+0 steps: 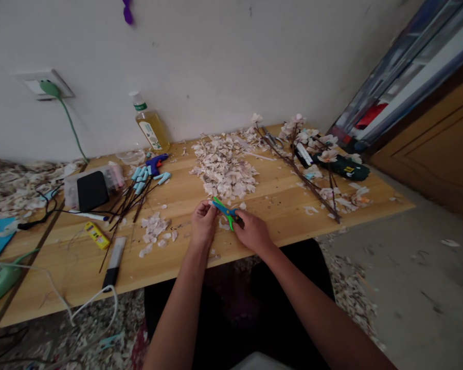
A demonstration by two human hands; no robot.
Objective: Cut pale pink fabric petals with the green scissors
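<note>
2 hands (203, 221). 2 pairs of scissors: 1 blue-green (227, 211), 1 grey (269, 137), the latter partly hidden. 1 each: bottle (153, 129), glue gun (155, 163), black slab (93, 190), yellow case (96, 235), green plug (49, 88). Petal heaps: 3, i.e. big centre one (226, 169), small one (154, 227), far-left one (19, 185). Loose petals (310, 210): dozens, can't count exactly. Light-blue-wrapped stems (141, 186): several, overlapping, exact number unclear.
</note>
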